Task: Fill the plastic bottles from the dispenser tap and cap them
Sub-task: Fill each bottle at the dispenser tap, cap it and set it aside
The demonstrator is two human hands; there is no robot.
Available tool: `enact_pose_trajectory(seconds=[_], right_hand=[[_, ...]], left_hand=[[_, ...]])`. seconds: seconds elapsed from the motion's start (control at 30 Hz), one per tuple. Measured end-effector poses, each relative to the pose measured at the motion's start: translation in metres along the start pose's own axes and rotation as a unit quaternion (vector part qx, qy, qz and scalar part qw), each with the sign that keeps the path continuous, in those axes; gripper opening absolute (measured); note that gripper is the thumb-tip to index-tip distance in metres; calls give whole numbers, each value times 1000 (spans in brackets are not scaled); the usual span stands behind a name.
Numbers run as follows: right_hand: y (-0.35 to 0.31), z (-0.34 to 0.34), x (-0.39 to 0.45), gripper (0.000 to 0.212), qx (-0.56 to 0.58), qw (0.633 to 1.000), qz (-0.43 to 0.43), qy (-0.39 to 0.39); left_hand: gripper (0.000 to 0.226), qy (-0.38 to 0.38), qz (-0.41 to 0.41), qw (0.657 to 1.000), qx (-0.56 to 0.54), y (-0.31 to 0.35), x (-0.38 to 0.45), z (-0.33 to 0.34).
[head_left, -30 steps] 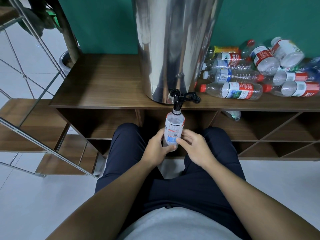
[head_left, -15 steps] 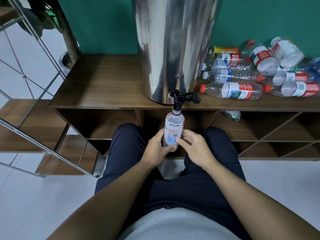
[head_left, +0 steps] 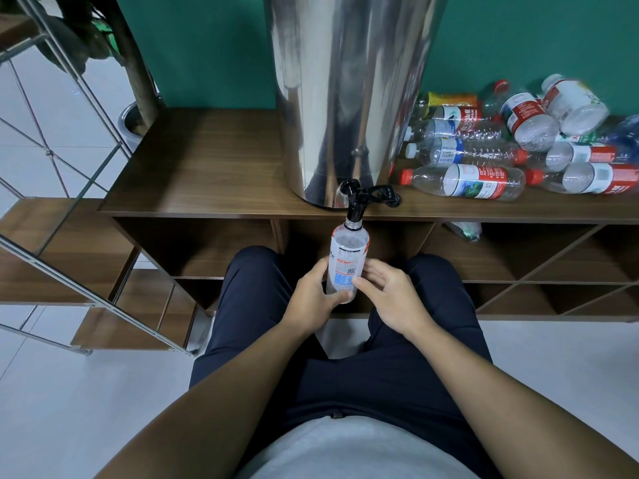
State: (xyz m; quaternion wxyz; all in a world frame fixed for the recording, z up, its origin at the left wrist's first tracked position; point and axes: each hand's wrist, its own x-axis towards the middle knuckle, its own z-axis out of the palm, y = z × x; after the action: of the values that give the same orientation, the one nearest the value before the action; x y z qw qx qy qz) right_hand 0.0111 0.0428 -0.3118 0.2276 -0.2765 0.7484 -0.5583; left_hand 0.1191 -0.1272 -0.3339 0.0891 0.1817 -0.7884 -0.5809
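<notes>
An indoor room, likely a home or small office corner: a teal painted wall (head_left: 207, 46) across the top, pale floor tiles (head_left: 69, 409) below, a low wooden shelf unit (head_left: 207, 167) mid-frame carrying a steel water dispenser (head_left: 349, 91), and wooden stairs with a metal railing (head_left: 86, 188) at left.

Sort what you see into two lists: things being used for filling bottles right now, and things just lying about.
In use: bottle under the tap; steel dispenser; left hand gripping the bottle; right hand touching it.

Lying about: pile of bottles on the shelf; plant; metal railing.
</notes>
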Motion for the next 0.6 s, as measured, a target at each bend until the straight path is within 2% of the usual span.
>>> enact_pose_trajectory(seconds=[0.6], right_hand=[[0,0,0,42,-9,1000,5,2]], left_hand=[[64,-1,2,1000,10,-2,2,-1]])
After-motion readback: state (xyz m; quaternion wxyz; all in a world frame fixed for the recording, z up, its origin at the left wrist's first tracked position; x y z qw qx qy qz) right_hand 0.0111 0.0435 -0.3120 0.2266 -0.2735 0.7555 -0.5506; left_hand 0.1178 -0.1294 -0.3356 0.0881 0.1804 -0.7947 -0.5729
